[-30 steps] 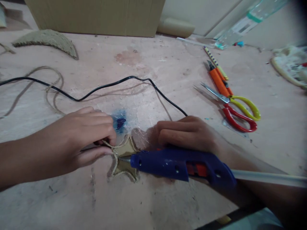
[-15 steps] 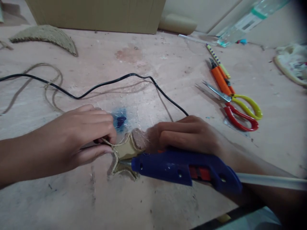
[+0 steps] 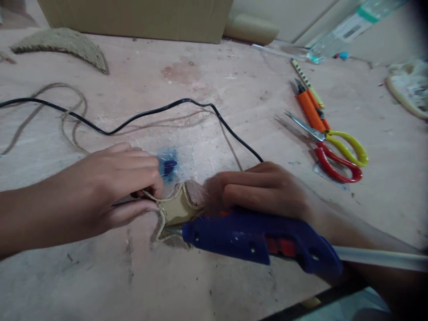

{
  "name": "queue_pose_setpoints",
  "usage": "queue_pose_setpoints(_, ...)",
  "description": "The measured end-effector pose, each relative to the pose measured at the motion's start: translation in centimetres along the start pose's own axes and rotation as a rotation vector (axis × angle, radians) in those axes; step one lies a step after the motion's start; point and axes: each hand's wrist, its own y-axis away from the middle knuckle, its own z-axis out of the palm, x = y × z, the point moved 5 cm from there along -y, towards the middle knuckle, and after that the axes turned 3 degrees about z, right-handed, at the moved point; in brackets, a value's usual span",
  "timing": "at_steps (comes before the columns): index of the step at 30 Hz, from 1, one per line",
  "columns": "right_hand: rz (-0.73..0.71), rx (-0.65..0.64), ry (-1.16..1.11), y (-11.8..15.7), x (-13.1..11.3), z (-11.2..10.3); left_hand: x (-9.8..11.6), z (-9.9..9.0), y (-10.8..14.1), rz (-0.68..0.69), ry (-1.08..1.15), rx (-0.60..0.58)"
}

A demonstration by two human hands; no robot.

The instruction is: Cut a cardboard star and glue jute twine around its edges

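Near the front middle of the worn wooden table [image 3: 214, 58], a small cardboard star [image 3: 174, 209] edged with jute twine [image 3: 157, 200] lies flat, and both hands work at it. At its left side the left hand [image 3: 110, 187] has thumb and fingers pressed together, pinching the twine against the star's upper left point. From the right, the right hand [image 3: 264, 189] is curled around a blue glue gun [image 3: 261, 238], fingers folded over its top; the gun lies nearly level, its metal nozzle touching the star's left edge just below the pinched twine. A pale glue stick [image 3: 381, 257] juts from the back of the gun toward the right edge of the view. A black cord [image 3: 133, 118] snakes across the table from the far left and disappears behind the right hand, so its join to the gun cannot be seen. Just beyond the star is a blue smear [image 3: 167, 166] on the wood. Well apart to the right lie scissors [image 3: 334, 149] with red and yellow handles beside an orange cutter [image 3: 310, 109]; loose twine loops at the far left, near a woven crescent piece [image 3: 63, 44]
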Motion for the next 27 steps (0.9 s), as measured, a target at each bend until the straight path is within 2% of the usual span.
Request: queue_pose_setpoints(27, -0.034, -0.028, 0.009, -0.07, -0.34, 0.41, -0.12, 0.15, 0.03, -0.048, 0.010, -0.025)
